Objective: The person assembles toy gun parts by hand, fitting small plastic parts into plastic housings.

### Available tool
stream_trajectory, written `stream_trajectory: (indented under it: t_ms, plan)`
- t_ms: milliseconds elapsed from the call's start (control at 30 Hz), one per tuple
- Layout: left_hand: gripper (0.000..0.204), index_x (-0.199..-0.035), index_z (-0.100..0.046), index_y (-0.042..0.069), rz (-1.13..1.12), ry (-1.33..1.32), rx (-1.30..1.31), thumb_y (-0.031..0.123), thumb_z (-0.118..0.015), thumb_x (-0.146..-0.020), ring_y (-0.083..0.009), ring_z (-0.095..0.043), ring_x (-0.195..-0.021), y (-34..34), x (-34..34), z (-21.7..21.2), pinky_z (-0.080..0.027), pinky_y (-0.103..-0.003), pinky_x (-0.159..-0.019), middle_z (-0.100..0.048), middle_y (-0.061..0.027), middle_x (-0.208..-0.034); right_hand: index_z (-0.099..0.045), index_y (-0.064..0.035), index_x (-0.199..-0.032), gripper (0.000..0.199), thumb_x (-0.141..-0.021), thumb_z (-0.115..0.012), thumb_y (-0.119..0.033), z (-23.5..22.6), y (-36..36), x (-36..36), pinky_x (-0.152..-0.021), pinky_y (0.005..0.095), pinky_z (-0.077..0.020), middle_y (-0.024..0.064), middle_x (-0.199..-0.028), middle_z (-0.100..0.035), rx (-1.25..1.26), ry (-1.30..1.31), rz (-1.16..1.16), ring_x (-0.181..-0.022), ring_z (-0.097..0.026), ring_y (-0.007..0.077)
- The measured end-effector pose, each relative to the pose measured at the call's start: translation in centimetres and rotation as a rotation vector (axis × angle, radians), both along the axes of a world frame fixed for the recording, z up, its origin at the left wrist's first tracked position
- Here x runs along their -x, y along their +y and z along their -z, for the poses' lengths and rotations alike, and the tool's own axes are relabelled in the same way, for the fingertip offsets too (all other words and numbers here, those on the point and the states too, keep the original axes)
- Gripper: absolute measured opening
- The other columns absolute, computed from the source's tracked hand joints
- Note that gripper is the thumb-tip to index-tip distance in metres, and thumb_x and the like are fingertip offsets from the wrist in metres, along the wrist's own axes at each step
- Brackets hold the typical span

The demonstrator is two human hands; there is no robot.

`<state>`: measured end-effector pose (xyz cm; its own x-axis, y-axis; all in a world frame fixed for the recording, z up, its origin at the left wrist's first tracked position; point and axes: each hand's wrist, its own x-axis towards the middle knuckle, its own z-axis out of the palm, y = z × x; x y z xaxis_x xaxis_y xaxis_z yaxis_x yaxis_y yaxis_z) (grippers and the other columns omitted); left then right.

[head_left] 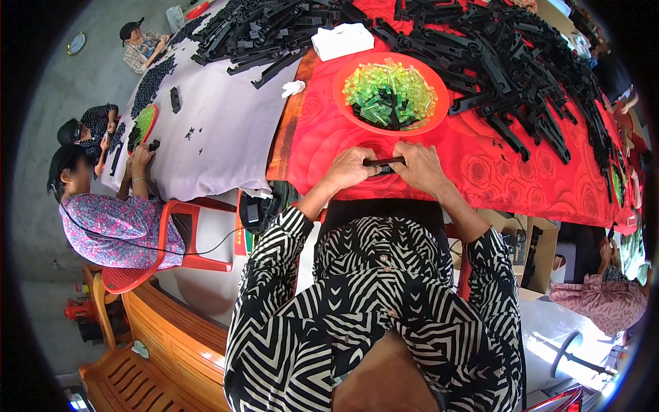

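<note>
A short dark bar-shaped plastic part [384, 162] spans the gap between my two hands, close to the table's near edge. My left hand [352, 167] is closed round its left end. At the other end, the fingers of my right hand [420, 165] pinch it. Just beyond my hands stands a round red basin [441, 103], filled with small yellow and green translucent pieces [388, 79] and some black pieces [397, 110]. My fingers hide part of the bar.
Long black plastic parts [494, 69] lie heaped on the red cloth [480, 178] at right, with another heap [268, 34] behind. A white tissue pack [343, 41] sits behind the basin. People [117, 226] work at the left, near a red chair [171, 237].
</note>
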<state>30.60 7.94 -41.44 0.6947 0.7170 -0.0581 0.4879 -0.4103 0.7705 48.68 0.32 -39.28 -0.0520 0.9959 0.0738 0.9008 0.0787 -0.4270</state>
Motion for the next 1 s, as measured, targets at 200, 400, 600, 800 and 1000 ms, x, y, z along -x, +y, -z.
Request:
stream_trajectory:
  t_ms: [200,400,600,800,1000]
  plan:
    - [0.025,-0.083,-0.063,0.001,0.020,0.012,-0.021,0.024,-0.069,-0.074,-0.0286,-0.060,-0.071,0.0,0.1,-0.1,-0.043,-0.039,-0.065,-0.062,-0.0164,-0.073,-0.053,-0.0078,-0.086,0.021,-0.073,-0.063,-0.021,0.7,-0.3,0.2,-0.071,0.0498,-0.0403,0.0111,-0.085,-0.061,-0.094,-0.067,-0.005,-0.085,-0.059,0.0318]
    - [0.023,-0.083,-0.062,0.001,0.004,-0.064,-0.102,0.021,-0.068,-0.075,-0.0248,-0.057,-0.068,-0.6,0.4,0.1,-0.043,-0.036,-0.064,-0.060,-0.0133,-0.071,-0.052,-0.0065,-0.087,0.022,-0.074,-0.063,-0.019,0.5,-0.5,0.5,-0.072,0.0465,-0.0427,0.0115,-0.085,-0.060,-0.209,-0.244,-0.073,-0.086,-0.059,0.0315]
    - [0.021,-0.084,-0.061,0.001,-0.009,-0.063,0.005,0.020,-0.067,-0.077,-0.0221,-0.057,-0.066,-0.3,1.7,-0.2,-0.042,-0.035,-0.061,-0.059,-0.0122,-0.068,-0.050,-0.0051,-0.088,0.022,-0.074,-0.063,-0.016,-1.8,-0.5,0.1,-0.071,0.0463,-0.0437,0.0143,-0.084,-0.059,-0.299,0.056,-0.235,-0.085,-0.058,0.0337]
    - [0.016,-0.079,-0.061,0.000,-0.030,-0.026,0.034,0.015,-0.066,-0.079,-0.0139,-0.051,-0.060,-0.6,2.5,-1.2,-0.040,-0.031,-0.056,-0.054,-0.0051,-0.061,-0.051,-0.0045,-0.089,0.023,-0.074,-0.064,-0.017,-2.1,0.2,1.1,-0.070,0.0481,-0.0444,0.0147,-0.084,-0.060,-0.117,-0.017,-0.185,-0.085,-0.059,0.0336]
    - [0.017,-0.077,-0.061,0.000,-0.043,-0.081,0.036,0.016,-0.067,-0.079,-0.0119,-0.049,-0.058,-0.2,3.2,-0.5,-0.039,-0.030,-0.055,-0.052,-0.0027,-0.059,-0.054,-0.0045,-0.085,0.027,-0.073,-0.068,-0.024,-3.0,0.4,2.7,-0.069,0.0470,-0.0459,0.0146,-0.083,-0.061,-0.091,-0.105,-0.098,-0.083,-0.061,0.0333]
